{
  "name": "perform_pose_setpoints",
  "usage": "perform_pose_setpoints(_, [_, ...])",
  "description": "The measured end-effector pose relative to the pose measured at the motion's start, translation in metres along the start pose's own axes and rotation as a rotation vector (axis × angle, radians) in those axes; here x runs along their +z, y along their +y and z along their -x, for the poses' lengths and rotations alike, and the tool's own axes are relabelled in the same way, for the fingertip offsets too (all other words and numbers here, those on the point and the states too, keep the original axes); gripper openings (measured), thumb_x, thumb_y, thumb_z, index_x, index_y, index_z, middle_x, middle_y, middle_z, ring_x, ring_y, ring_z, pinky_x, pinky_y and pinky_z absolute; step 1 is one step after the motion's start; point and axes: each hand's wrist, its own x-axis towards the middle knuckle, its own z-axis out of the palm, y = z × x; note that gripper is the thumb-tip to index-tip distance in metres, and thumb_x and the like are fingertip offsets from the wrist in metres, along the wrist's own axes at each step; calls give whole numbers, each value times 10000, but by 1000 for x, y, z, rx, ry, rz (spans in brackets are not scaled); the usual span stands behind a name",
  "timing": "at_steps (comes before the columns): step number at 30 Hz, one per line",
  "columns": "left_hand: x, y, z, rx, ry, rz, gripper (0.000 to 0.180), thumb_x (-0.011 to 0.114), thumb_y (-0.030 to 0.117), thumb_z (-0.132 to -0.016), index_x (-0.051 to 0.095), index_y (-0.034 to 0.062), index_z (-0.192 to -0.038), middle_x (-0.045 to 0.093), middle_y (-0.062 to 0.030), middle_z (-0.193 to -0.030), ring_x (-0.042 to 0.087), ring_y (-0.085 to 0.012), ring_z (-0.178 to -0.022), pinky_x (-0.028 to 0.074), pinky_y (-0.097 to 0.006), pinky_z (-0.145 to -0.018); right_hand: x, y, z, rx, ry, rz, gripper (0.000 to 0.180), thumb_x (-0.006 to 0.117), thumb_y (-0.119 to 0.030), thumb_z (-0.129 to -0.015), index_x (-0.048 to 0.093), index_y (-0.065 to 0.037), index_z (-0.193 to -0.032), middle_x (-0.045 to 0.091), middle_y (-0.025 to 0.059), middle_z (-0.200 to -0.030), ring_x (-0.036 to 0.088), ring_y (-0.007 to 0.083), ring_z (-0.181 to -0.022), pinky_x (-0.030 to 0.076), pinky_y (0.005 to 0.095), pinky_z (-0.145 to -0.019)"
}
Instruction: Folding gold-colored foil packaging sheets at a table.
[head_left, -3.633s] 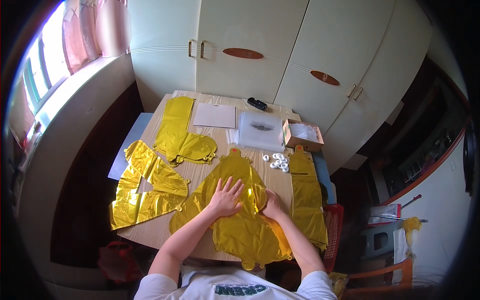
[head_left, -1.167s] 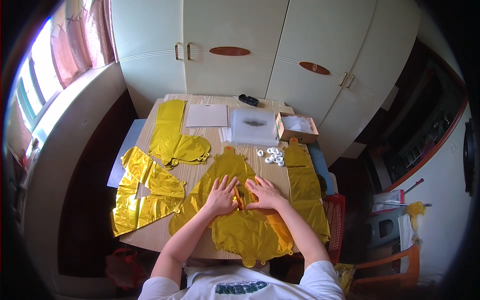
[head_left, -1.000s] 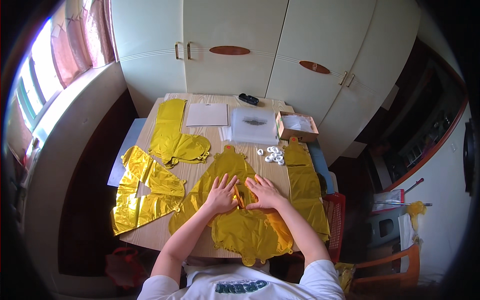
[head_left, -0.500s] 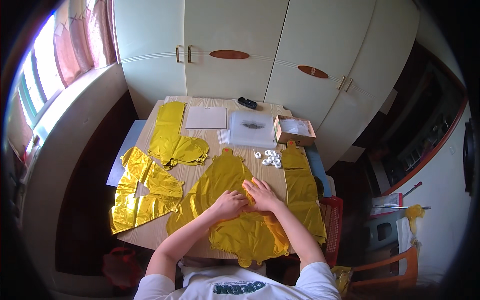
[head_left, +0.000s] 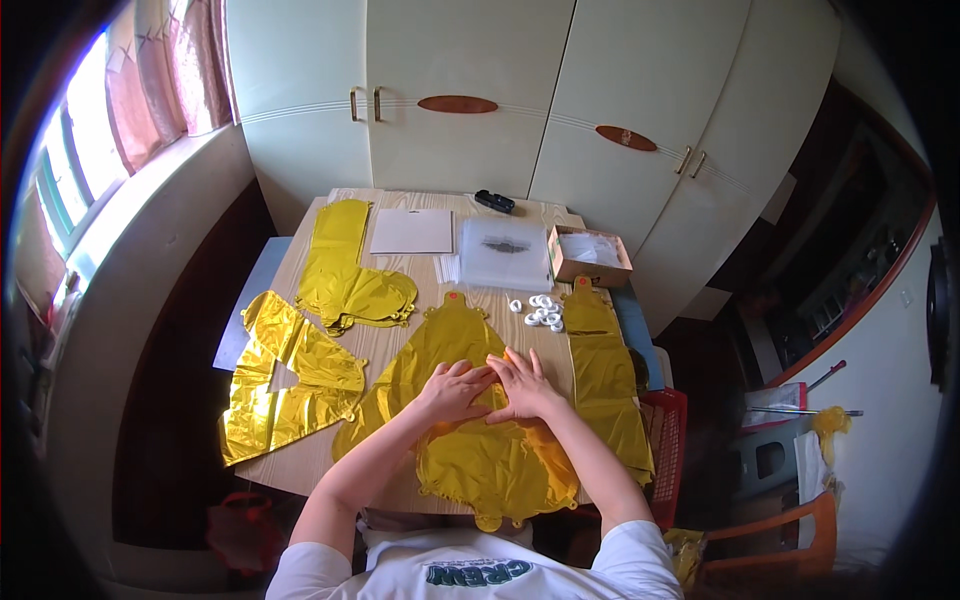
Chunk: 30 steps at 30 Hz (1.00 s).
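A flat, uninflated gold foil balloon [head_left: 470,350] lies on the table in front of me, wide at the middle and lower part, with a narrow tabbed top. My left hand [head_left: 455,391] rests on its middle, fingers stretched out. Beside it my right hand [head_left: 524,386] is spread on the same foil; the fingertips of both hands come close together. Wrinkles show in the foil around and below my hands. Folded gold foil [head_left: 598,370] lies to the right. To the left are a stack of gold foil pieces [head_left: 345,265] and a shinier, angular gold foil piece [head_left: 300,405].
At the table's back are a whitish card [head_left: 412,232], clear plastic bags [head_left: 505,265], a black object [head_left: 494,203] and a box [head_left: 590,270] of white material. Small white rings [head_left: 544,315] sit nearer. A red basket [head_left: 665,440] and wooden chair [head_left: 790,560] stand right.
My hands have shifted slightly upward on the foil. Their fingers, more bunched before, are now stretched and spread flatter.
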Motion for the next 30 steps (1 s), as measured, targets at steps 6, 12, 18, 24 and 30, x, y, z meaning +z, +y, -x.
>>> perform_pose_setpoints(6, [2, 2, 0, -68, -159, -32, 789, 414, 640, -915, 224, 216, -1553, 256, -10, -1597, 196, -282, -1480, 153, -523, -1174, -8, -3, 2, 11, -92, 83, 1307, 571, -860, -645, 8, -113, -1559, 103, 70, -1627, 2, 297, -1505, -44, 566, -1184])
perform_pose_setpoints(12, [6, 1, 0, -65, -150, -68, 789, 402, 642, -917, 249, 190, -1545, 254, -16, -1599, 178, -291, -1486, 131, -543, -1179, 12, -9, 25, -63, 77, 39, 1099, 499, -793, -783, 131, -106, -1559, 155, 72, -1620, 34, 285, -1506, -27, 565, -1182])
perform_pose_setpoints(18, [9, 0, 1, -71, -129, -51, 789, 406, 649, -912, 272, 186, -1538, 262, -5, -1595, 182, -294, -1485, 124, -553, -1179, 24, -25, 56, -134, 203, -14, 648, 455, -523, -968, 437, -82, -1443, 372, 38, -1537, 224, 248, -1471, 91, 554, -1183])
perform_pose_setpoints(24, [9, 1, 0, -70, -128, -55, 795, 415, 647, -907, 255, 196, -1543, 262, -6, -1595, 184, -297, -1484, 120, -561, -1177, 18, -29, 66, -176, 254, 24, 550, 489, -463, -966, 548, -79, -1354, 481, 39, -1461, 301, 234, -1440, 149, 530, -1174])
perform_pose_setpoints(30, [10, 0, -1, -89, -131, -61, 801, 433, 629, -886, 265, 198, -1540, 259, 9, -1596, 189, -282, -1485, 118, -555, -1182, 4, -37, 78, -194, 220, 50, 481, 496, -435, -966, 619, -86, -1273, 531, 22, -1412, 366, 214, -1403, 197, 525, -1163])
